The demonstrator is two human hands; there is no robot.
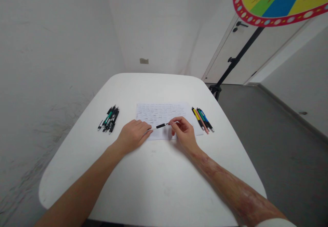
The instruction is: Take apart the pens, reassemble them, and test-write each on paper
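Between my two hands stretches a slim pen (161, 126) with a black grip and a white barrel, slightly tilted over a sheet of handwritten paper (164, 109). My left hand (134, 133) is closed around the barrel end, its fingers hiding that part. At the tip end, the thumb and forefinger of my right hand (182, 129) pinch the pen. Whether a small part sits in that pinch is too small to tell. The right hand's other fingers are curled loosely above the paper.
A pile of black and green pens (109, 120) lies left of the paper on the white table (156, 179). Several coloured pens (202, 119) lie side by side at the right. Behind the table's right side, a black stand (238, 56) carries a colourful wheel (276, 1).
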